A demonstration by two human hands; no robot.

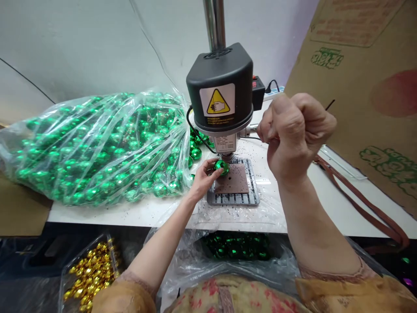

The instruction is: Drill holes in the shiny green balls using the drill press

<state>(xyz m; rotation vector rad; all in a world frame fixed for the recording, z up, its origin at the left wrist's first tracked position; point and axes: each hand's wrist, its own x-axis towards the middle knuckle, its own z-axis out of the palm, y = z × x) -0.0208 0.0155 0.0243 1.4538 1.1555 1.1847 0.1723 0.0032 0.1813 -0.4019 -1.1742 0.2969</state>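
A small bench drill press (221,93) stands on the white table (325,204). My left hand (203,176) pinches a shiny green faceted bead (222,167) and holds it on the drill's base plate (234,182), right under the drill tip. My right hand (295,134) is raised at the right of the drill head, closed in a fist around the feed lever, whose thin black end (329,104) sticks out past the knuckles.
A big clear plastic bag (97,148) full of green beads lies on the table at the left. Another bag with green beads (237,245) sits in front of me below the table edge. A tray of gold beads (89,271) is at lower left. A cardboard box (368,87) leans at the right, beside a brown strap (358,204).
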